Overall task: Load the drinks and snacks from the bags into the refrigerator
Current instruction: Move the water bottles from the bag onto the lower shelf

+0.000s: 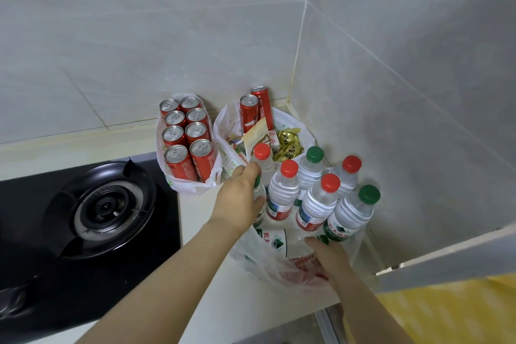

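Note:
Several water bottles with red or green caps (317, 204) stand in a clear plastic bag (282, 269) on the counter in the corner. My left hand (240, 198) grips one upright bottle (259, 220) at the group's left; its cap is mostly hidden by my fingers. My right hand (328, 255) holds the neck end of a green-labelled bottle (279, 243) lying on its side in the bag. Behind, a white bag (167, 176) holds several red cans (184, 148). Another white bag (222, 123) holds two red cans (252, 112), snack packets (258, 135) and gold-wrapped sweets (289, 144).
A black gas hob with a round burner (111, 204) lies left of the bags. Tiled walls (391, 78) meet in a corner right behind them. A grey panel edge (446, 255) and something yellow (446, 313) sit at the lower right. Pale counter (201, 274) shows between my arms.

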The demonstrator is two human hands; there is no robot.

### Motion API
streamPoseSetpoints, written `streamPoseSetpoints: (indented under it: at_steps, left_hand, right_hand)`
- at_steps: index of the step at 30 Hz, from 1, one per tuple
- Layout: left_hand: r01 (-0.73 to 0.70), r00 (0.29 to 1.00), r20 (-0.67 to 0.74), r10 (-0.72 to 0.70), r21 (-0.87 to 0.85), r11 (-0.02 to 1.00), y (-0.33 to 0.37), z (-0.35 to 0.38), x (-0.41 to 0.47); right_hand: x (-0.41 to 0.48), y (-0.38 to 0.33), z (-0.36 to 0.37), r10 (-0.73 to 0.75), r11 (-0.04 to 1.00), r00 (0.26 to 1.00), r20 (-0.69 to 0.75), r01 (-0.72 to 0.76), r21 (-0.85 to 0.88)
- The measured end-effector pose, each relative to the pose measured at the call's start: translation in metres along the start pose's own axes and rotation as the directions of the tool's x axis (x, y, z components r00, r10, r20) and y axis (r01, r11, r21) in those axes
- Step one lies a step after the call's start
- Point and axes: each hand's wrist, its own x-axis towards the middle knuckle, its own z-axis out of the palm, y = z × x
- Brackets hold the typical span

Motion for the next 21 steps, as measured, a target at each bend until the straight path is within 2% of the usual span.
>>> streamPoseSetpoints:
  at_steps: [3,5,9,13,15,18,21]
  left_hand:
    - [0.0,1.0,-0.006,0.0,0.001,1.0,0.0,0.0,0.0]
    - [0.002,1.0,-0.006,-0.002,0.0,1.0,0.0,0.001,0.0]
    - [0.0,1.0,-0.012,0.0,-0.005,1.0,0.0,0.001,0.001]
    - [0.004,1.0,-0.005,-0.004,-0.003,1.0,0.0,0.001,0.001]
    - [0.003,1.0,-0.004,-0.003,0.0,1.0,0.0,0.001,0.001]
    - [0.004,1.0,-0.001,-0.004,-0.002,1.0,0.001,0.001,0.001]
    - [0.003,1.0,-0.004,-0.003,-0.004,1.0,0.0,0.001,0.001]
  right_hand:
    - [0.005,0.001,0.002,0.056,0.995,0.998,0.01,-0.057,0.081]
    - [0.011,0.004,0.002,0.095,0.975,0.995,0.02,-0.097,0.198]
    - [0.002,-0.005,0.0,0.243,0.882,0.969,0.048,-0.242,0.404]
    - [0.009,-0.006,-0.001,0.306,0.765,0.945,0.114,-0.315,0.562]
    - [0.013,-0.007,0.0,0.317,0.733,0.941,0.119,-0.323,0.599]
    - [0.013,-0.004,0.001,0.317,0.738,0.94,0.125,-0.327,0.59]
    - [0.009,-0.002,0.003,0.254,0.771,0.96,0.118,-0.275,0.574]
